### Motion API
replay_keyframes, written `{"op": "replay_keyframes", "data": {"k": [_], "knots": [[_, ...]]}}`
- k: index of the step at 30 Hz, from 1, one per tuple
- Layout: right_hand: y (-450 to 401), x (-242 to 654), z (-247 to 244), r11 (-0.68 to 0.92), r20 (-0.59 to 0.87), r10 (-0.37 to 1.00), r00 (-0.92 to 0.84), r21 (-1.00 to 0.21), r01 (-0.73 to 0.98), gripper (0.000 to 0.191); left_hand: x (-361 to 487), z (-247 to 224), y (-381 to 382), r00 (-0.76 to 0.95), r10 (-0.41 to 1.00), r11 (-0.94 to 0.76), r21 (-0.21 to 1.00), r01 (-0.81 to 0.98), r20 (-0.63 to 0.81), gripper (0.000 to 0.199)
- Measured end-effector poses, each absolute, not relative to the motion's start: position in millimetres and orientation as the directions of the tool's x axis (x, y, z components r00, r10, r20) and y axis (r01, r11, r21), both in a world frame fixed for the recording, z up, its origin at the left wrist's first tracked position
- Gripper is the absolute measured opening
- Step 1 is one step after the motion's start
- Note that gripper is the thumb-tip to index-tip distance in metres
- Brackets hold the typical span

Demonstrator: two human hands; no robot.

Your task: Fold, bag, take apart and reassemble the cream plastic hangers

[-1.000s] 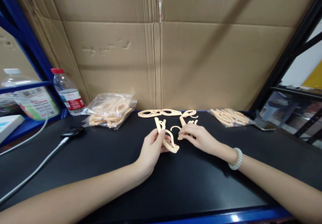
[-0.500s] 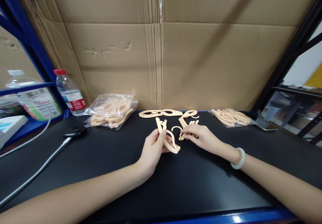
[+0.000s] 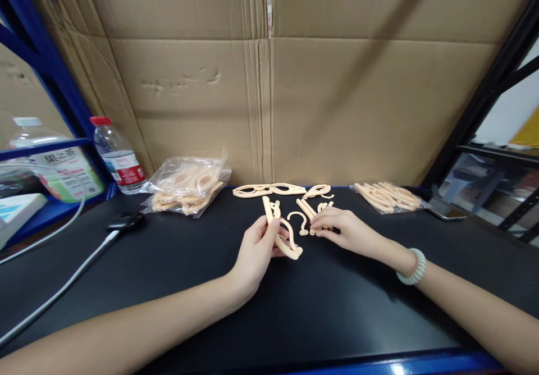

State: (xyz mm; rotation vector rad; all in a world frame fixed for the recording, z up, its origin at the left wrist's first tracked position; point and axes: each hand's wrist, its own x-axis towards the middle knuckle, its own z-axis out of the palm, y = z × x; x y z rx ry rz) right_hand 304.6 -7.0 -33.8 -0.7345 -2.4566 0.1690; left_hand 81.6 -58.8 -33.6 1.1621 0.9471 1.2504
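Observation:
My left hand is closed around a cream plastic folding hanger part, a curved loop joined to a straight arm that points up. To its right my right hand bends its fingers down over a group of small cream parts, and its fingertips hide most of them. What those fingertips grip cannot be made out. Just left of them a loose hanger hook lies on the black table. Straight cream arms stick out behind the fingers, next to more hook ends.
Along the back lie an unfolded hanger and a folded one with its hook. Bagged hanger parts sit at left and right. A red-capped bottle, a black device and a white cable are on the left.
My right hand has shifted slightly right, away from the loose hook, which now shows whole on the table. My left hand keeps its hold, nearly still.

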Motion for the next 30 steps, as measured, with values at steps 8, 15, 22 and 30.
{"op": "replay_keyframes", "data": {"k": [8,15,22,30], "knots": [[-12.6,297.2,-39.4,0.825,0.618,0.540,-0.571,-0.257,0.503,0.019,76.7,-34.2,-53.0,0.212,0.958,-0.182,0.982,-0.058,0.190,0.032],[-49.5,276.4,-26.3,0.897,0.626,0.298,-0.721,0.074,0.435,0.034,70.8,-34.8,-46.5,0.225,0.913,-0.380,0.911,0.158,0.341,0.028],[-52.8,276.2,-28.2,0.868,0.548,0.340,-0.764,0.131,0.480,0.037,70.2,-33.4,-46.2,0.182,0.926,-0.362,0.916,0.174,0.332,0.030],[-55.4,272.4,-28.7,0.887,0.435,0.383,-0.815,0.071,0.455,0.033,69.3,-29.4,-46.6,0.166,0.911,-0.408,0.886,0.218,0.378,0.025]]}}
